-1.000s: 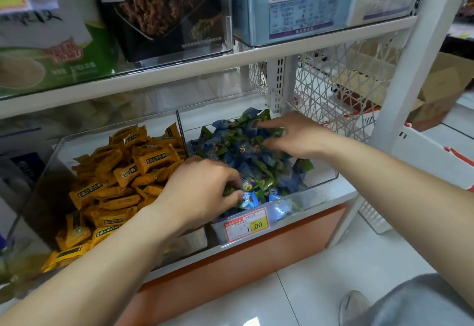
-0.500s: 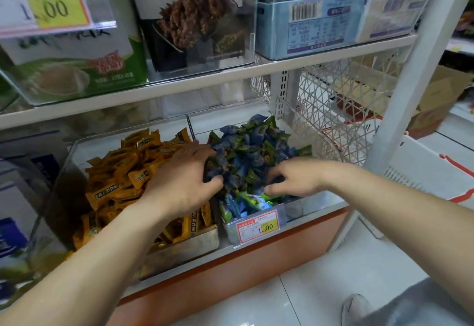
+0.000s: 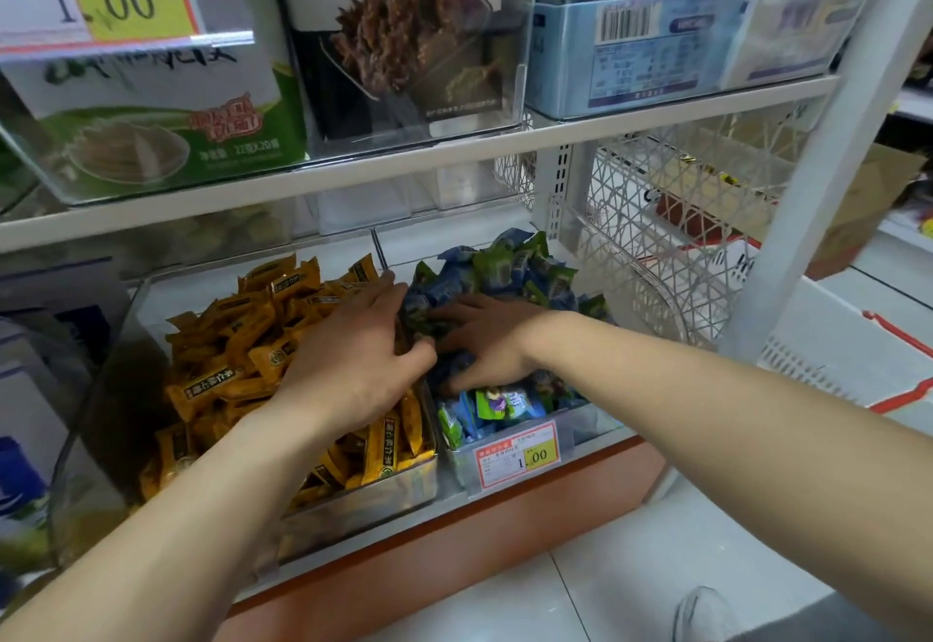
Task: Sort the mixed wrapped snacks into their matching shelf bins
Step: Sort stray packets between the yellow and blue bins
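Two clear bins stand side by side on the lower shelf. The left bin (image 3: 363,505) holds a heap of yellow wrapped snacks (image 3: 242,338). The right bin (image 3: 580,434) holds blue and green wrapped snacks (image 3: 510,267). My left hand (image 3: 353,353) lies over the yellow heap, its fingers spread and reaching across the divider into the blue and green pile. My right hand (image 3: 484,343) rests palm down on that pile, fingers pointing left and meeting my left thumb. Some fingertips are buried among the wrappers. I see no snack pinched in either hand.
A 1.00 price tag (image 3: 517,454) hangs on the right bin's front. The upper shelf (image 3: 404,166) carries boxed goods in clear bins. A white wire basket (image 3: 671,257) and a white upright post (image 3: 808,187) stand to the right. My shoe (image 3: 702,616) is on the tiled floor.
My right hand came from the back of the blue and green pile to its front, then slid left. My left hand moved from the bin's front up to the divider. The view tilted up.
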